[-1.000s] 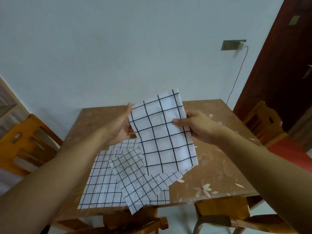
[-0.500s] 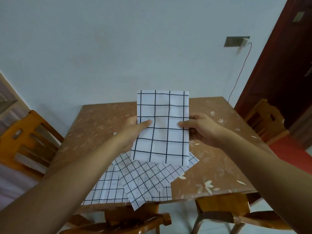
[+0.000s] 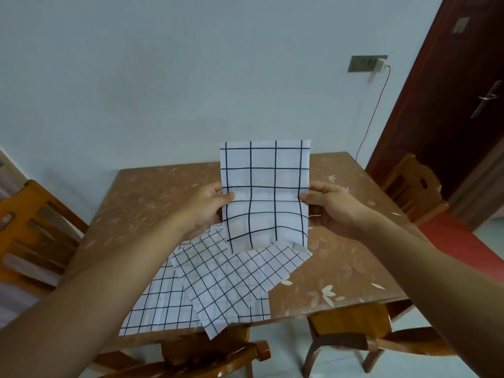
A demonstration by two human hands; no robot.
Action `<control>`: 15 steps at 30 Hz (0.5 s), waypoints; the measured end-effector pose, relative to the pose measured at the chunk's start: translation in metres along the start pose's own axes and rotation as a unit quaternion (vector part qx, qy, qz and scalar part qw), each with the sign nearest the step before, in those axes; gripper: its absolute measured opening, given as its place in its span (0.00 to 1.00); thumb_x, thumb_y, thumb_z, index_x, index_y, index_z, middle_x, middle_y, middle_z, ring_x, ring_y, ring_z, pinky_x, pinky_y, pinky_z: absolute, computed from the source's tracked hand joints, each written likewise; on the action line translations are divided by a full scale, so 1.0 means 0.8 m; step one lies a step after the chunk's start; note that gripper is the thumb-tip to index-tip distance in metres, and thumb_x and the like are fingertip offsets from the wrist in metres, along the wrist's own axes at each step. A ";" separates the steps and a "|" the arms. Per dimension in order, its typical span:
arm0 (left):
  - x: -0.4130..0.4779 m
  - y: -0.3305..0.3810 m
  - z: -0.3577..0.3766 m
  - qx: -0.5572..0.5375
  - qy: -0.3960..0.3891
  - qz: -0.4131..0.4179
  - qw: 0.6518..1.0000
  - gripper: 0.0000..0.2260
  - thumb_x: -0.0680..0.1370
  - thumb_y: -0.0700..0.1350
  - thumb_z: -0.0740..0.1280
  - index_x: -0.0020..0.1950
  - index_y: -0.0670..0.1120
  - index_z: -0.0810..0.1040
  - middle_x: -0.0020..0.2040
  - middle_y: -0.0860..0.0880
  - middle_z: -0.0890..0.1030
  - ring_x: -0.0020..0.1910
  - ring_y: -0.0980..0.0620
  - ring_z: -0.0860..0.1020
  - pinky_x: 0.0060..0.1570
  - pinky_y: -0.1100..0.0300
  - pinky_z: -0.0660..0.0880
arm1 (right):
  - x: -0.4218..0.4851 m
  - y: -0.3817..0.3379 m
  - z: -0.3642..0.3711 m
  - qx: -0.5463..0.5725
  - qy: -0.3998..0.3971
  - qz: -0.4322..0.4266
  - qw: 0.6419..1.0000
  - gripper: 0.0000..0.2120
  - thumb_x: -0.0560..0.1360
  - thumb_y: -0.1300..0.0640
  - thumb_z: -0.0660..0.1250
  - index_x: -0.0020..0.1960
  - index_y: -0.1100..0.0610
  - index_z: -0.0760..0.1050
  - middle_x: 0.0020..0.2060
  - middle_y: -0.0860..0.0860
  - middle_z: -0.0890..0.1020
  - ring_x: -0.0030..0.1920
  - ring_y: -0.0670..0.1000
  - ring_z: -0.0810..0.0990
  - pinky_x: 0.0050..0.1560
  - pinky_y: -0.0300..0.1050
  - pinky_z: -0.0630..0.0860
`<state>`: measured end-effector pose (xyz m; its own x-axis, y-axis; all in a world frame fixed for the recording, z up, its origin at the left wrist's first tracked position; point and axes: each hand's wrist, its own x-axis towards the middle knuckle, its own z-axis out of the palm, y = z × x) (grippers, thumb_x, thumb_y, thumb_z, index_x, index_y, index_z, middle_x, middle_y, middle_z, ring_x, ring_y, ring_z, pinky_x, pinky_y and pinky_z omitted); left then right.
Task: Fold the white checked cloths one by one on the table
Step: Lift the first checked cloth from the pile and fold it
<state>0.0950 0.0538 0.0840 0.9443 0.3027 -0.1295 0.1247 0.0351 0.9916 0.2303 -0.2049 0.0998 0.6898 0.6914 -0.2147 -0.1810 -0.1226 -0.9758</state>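
White checked cloth point(image 3: 264, 192) upright over table point(image 3: 152, 203), left hand point(image 3: 207, 211) and right hand point(image 3: 330, 211) clamped on its sides

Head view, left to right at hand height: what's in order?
orange chair → left hand → held checked cloth → right hand → second wooden chair → dark red door

No readable text or labels anywhere
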 end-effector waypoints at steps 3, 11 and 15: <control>0.003 0.000 -0.004 -0.053 0.001 -0.022 0.998 0.09 0.84 0.35 0.62 0.59 0.42 0.79 0.54 0.45 0.86 0.50 0.49 0.85 0.43 0.56 0.83 | 0.001 0.001 -0.004 0.031 0.005 0.000 1.000 0.12 0.82 0.65 0.62 0.62 0.62 0.81 0.54 0.59 0.83 0.49 0.58 0.80 0.46 0.50 0.80; 0.004 0.001 -0.017 -0.075 -0.012 -0.009 0.997 0.17 0.83 0.33 0.60 0.42 0.45 0.85 0.49 0.38 0.79 0.42 0.46 0.78 0.37 0.59 0.81 | 0.006 0.001 -0.006 0.061 -0.007 0.000 0.998 0.18 0.80 0.72 0.58 0.42 0.60 0.83 0.43 0.59 0.86 0.41 0.55 0.84 0.39 0.47 0.83; 0.003 0.006 -0.017 -0.077 -0.007 -0.015 0.997 0.08 0.83 0.39 0.62 0.51 0.45 0.81 0.48 0.43 0.81 0.39 0.51 0.81 0.36 0.59 0.80 | 0.010 -0.001 -0.001 0.046 -0.007 -0.005 0.999 0.15 0.80 0.71 0.58 0.45 0.61 0.82 0.46 0.59 0.85 0.42 0.56 0.84 0.40 0.48 0.82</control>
<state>0.0940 0.0674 0.0885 0.9454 0.2856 -0.1573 0.1048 0.1907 0.9760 0.2364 -0.1995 0.0989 0.6824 0.7020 -0.2039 -0.2375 -0.0508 -0.9700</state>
